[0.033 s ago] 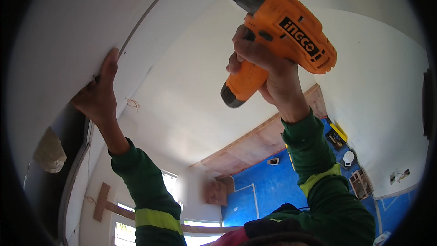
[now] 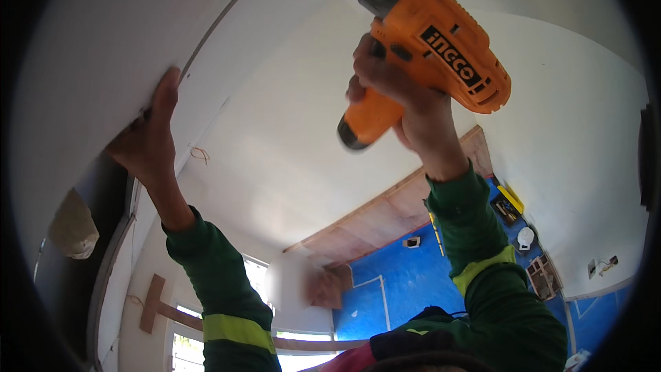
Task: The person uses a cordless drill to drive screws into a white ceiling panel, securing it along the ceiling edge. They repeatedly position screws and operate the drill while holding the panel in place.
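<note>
An orange cordless drill (image 2: 447, 48) with a black chuck hangs in the upper middle, tilted with its chuck to the upper left. My right hand (image 2: 406, 89) is wrapped round its grip, index finger by the trigger. The chuck's front end is cut off by the frame's top edge. At the left, my left hand (image 2: 151, 134) is raised to the edge of a white panel (image 2: 103, 62). Its thumb points up along the panel's face, and the other fingers are mostly hidden at the edge. A thin seam (image 2: 227, 10) runs upward from near the thumb.
Below the left hand is a dark opening (image 2: 96, 227) with a pale, broken-looking piece (image 2: 74, 227) beside it. A thin looped wire (image 2: 200, 154) hangs from the white surface. Farther off are a blue surface (image 2: 413, 275), a brown board strip (image 2: 372, 213), a wooden bar (image 2: 153, 303) and a yellow-edged toolbox (image 2: 508, 205).
The drill has tipped slightly, its grip's lower end swinging up and right. My left hand stays at the panel edge, and the view has shifted a little.
</note>
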Available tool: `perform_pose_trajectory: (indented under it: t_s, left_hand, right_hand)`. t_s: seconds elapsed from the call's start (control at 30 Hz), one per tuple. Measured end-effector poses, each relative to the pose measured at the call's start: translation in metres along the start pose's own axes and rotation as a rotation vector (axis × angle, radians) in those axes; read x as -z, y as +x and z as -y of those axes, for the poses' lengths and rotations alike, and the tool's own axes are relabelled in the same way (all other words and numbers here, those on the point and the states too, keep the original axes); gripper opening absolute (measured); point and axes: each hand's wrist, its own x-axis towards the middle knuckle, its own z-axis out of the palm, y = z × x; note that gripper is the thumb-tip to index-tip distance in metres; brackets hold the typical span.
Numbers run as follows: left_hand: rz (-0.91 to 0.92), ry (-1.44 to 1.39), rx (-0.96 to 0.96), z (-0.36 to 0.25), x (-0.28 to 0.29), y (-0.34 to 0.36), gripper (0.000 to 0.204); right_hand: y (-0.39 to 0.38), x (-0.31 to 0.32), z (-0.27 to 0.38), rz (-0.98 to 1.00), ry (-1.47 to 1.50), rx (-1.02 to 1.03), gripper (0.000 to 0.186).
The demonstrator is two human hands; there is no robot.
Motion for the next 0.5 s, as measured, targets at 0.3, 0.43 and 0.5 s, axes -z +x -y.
perform_pose_trajectory:
  t_s: [0.3, 0.43, 0.5]
  left_hand:
    - [0.079, -0.007, -0.025, -0.004, 0.004, 0.002, 0.036]
    - [0.078, 0.061, -0.068, -0.001, 0.004, 0.003, 0.027]
    - [0.084, 0.032, -0.018, -0.002, 0.002, 0.0, 0.028]
  right_hand:
    - [0.017, 0.009, -0.007, 0.049, -0.239, 0.14, 0.024]
    - [0.02, 0.005, -0.018, 0.053, -0.241, 0.167, 0.024]
    - [0.018, 0.009, -0.016, 0.029, -0.287, 0.184, 0.024]
